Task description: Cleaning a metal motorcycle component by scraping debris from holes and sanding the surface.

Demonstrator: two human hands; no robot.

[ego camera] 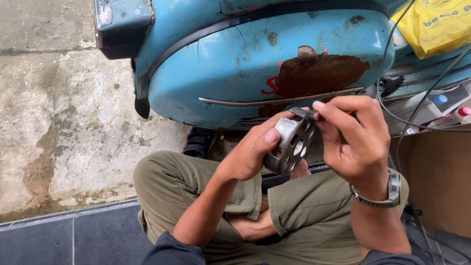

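A seated person holds one round metal disc (290,145), pierced with several holes, above their crossed legs. The left hand (252,149) grips its rim, thumb on top. The right hand (351,137) pinches a small dark tool (303,113) against the disc's upper edge; the tool's shape is hard to make out. Close in front stands one rusty light-blue scooter (255,59), its top cut off. One yellow bag (436,22) and two black cables (392,105) lie at right. A wristwatch (387,194) sits on the right wrist.
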